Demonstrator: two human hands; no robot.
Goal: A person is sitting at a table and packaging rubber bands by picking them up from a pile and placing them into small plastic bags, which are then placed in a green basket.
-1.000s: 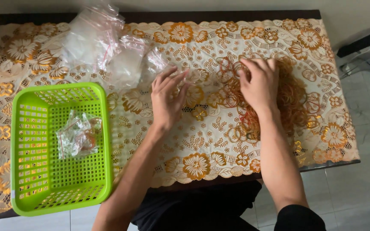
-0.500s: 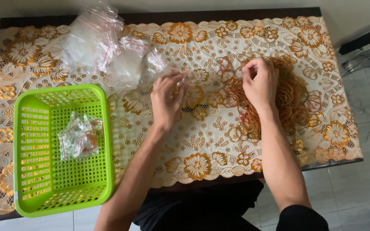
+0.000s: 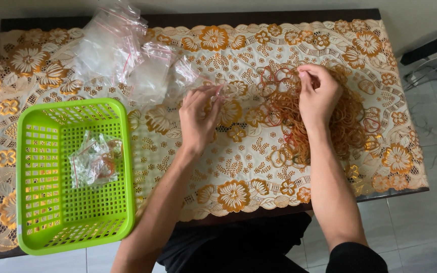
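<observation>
Two hands over the table, and both are busy. The right hand [image 3: 318, 93] sits on top of one big heap of rubber bands [image 3: 324, 119], far too many to count, thumb and forefinger pinched narrow at the heap's upper edge; whether a band is caught between them I cannot tell. The left hand [image 3: 198, 117] hovers at mid-table, fingers curled narrow around a small clear bag [image 3: 227, 91], held at its fingertips. Behind it lies one loose pile of empty clear zip bags [image 3: 122, 53], overlapping, number unclear. On the left stands one green basket [image 3: 36, 232], and inside it lie filled bags [image 3: 96, 159] with bands in them, bunched together, perhaps two. One floral tablecloth [image 3: 238, 194] covers it all.
</observation>
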